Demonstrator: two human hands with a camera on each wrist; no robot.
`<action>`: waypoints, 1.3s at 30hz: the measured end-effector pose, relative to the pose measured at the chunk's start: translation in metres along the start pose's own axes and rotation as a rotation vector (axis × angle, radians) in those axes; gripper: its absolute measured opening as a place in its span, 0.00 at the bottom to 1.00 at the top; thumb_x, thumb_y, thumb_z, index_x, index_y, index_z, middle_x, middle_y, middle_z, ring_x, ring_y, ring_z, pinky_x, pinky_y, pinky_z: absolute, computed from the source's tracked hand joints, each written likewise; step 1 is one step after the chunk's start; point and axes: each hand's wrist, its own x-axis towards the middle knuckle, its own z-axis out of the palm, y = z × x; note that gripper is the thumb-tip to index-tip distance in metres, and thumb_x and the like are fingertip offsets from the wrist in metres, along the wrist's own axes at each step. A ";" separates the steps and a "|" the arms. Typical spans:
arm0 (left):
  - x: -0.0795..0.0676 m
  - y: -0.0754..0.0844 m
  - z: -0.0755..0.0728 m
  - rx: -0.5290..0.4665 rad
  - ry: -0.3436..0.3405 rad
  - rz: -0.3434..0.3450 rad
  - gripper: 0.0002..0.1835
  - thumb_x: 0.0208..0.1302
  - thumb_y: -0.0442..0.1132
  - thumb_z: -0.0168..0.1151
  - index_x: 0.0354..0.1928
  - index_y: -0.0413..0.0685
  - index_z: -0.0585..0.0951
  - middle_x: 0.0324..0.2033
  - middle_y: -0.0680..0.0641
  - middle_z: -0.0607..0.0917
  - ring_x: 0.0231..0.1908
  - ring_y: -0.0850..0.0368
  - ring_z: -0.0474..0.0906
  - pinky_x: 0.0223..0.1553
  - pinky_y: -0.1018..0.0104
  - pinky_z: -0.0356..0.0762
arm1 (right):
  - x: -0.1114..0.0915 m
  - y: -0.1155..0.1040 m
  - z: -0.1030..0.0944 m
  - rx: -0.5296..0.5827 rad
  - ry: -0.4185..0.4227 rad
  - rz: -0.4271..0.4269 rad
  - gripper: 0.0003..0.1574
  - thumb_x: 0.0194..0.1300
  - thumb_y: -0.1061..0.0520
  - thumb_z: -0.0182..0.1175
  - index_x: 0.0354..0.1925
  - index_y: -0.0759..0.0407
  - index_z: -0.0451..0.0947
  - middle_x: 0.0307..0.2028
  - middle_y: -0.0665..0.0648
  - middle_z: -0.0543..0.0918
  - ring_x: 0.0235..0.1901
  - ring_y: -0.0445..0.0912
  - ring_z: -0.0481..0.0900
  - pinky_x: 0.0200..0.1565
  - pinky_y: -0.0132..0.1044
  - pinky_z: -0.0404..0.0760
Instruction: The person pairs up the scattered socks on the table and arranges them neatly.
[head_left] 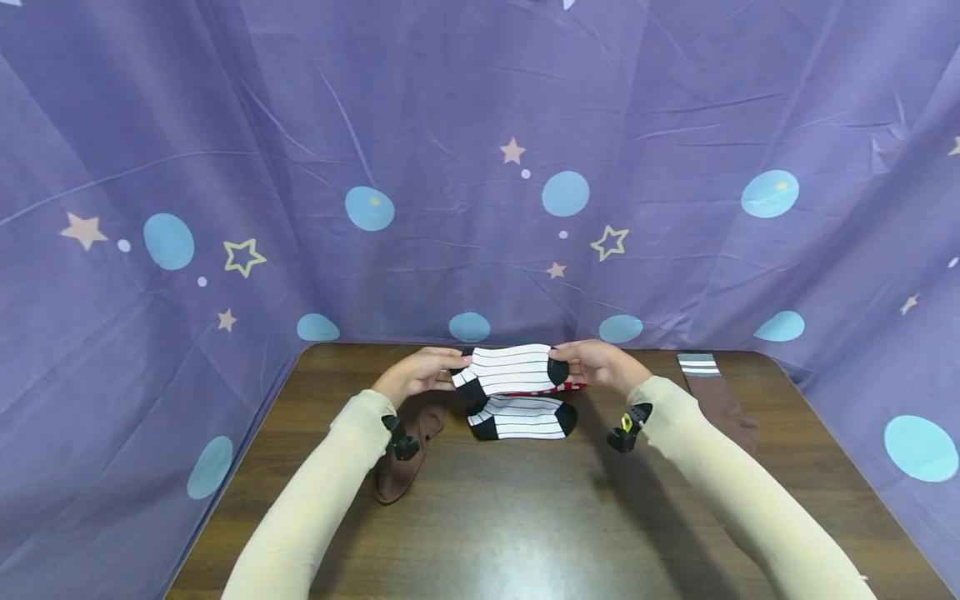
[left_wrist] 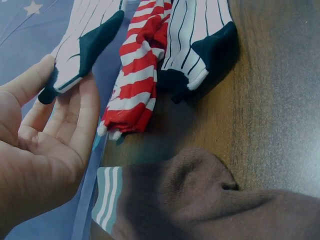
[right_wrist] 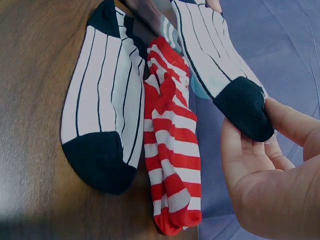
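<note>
Between both hands a white sock with black stripes (head_left: 513, 369) is stretched out level above the table. My left hand (head_left: 423, 371) pinches its cuff end between thumb and fingers, while my right hand (head_left: 597, 364) pinches the black toe. Below it a matching striped sock (head_left: 528, 417) lies flat on the table. A red-and-white striped sock (right_wrist: 175, 145) lies just behind that one, mostly hidden by the held sock in the head view. Near the left wrist a brown sock (head_left: 405, 458) with a grey, white-striped cuff (left_wrist: 107, 197) lies on the tabletop.
Another brown sock (head_left: 720, 400) with a grey-and-white cuff lies at the table's right rear, beside the right forearm. The wooden table (head_left: 517, 508) meets a purple curtain (head_left: 480, 167) with stars and blue dots at its back and sides.
</note>
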 end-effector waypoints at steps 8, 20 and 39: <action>-0.001 0.000 0.005 -0.002 -0.015 0.006 0.25 0.75 0.37 0.58 0.68 0.34 0.67 0.34 0.57 0.83 0.33 0.62 0.82 0.42 0.67 0.84 | -0.005 0.003 -0.006 0.003 -0.003 0.016 0.06 0.80 0.60 0.48 0.52 0.57 0.70 0.32 0.45 0.87 0.35 0.38 0.85 0.49 0.33 0.82; 0.001 0.000 0.011 0.015 -0.010 -0.023 0.32 0.74 0.37 0.59 0.74 0.33 0.62 0.39 0.55 0.84 0.36 0.60 0.82 0.54 0.58 0.84 | -0.012 0.008 -0.010 0.027 0.009 0.037 0.03 0.80 0.61 0.49 0.45 0.55 0.70 0.29 0.45 0.86 0.32 0.37 0.85 0.40 0.30 0.85; -0.002 0.001 0.017 0.011 -0.019 -0.074 0.22 0.72 0.35 0.62 0.64 0.33 0.73 0.33 0.51 0.86 0.34 0.59 0.84 0.48 0.61 0.88 | -0.019 0.015 -0.013 -0.014 0.029 0.049 0.12 0.79 0.61 0.51 0.36 0.51 0.76 0.27 0.45 0.85 0.30 0.36 0.84 0.37 0.27 0.84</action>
